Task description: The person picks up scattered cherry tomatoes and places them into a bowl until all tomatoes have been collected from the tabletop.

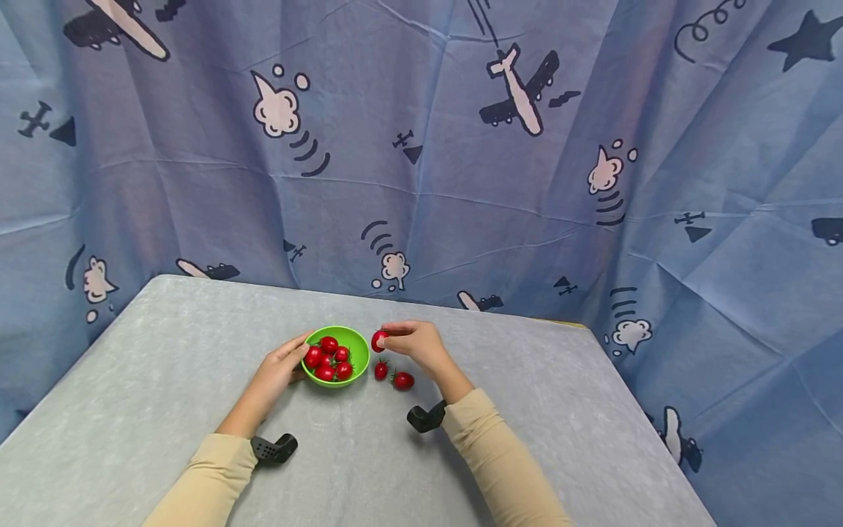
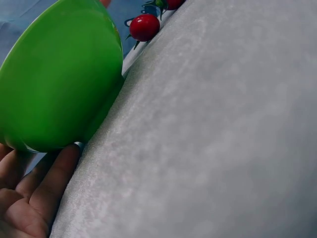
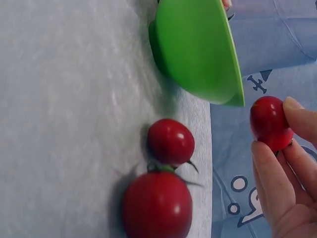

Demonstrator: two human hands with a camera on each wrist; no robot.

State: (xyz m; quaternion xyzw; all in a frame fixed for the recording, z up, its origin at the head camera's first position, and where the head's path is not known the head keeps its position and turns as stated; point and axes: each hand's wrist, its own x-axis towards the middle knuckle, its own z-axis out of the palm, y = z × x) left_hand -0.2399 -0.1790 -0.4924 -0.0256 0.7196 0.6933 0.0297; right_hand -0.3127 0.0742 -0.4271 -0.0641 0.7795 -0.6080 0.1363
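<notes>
A bright green bowl point(image 1: 359, 350) stands on the table with several cherry tomatoes point(image 1: 343, 371) inside, some showing green stems. My left hand point(image 1: 279, 367) holds the bowl at its left side, thumb at the rim and fingers low against the outer wall. Just right of the bowl, my right hand point(image 1: 416, 342) pinches one red cherry tomato point(image 3: 270, 121) between thumb and fingertips, raised above the table. Two more tomatoes lie on the table below that hand: a smaller one point(image 3: 171, 142) and a larger one point(image 3: 158, 206) close beside it.
The table point(image 1: 197, 337) has a pale grey cloth surface. Behind it hangs a blue curtain point(image 1: 369, 146) printed with planes and clouds, which also runs along the right side. Black wrist devices point(image 1: 275, 449) sit on both forearms.
</notes>
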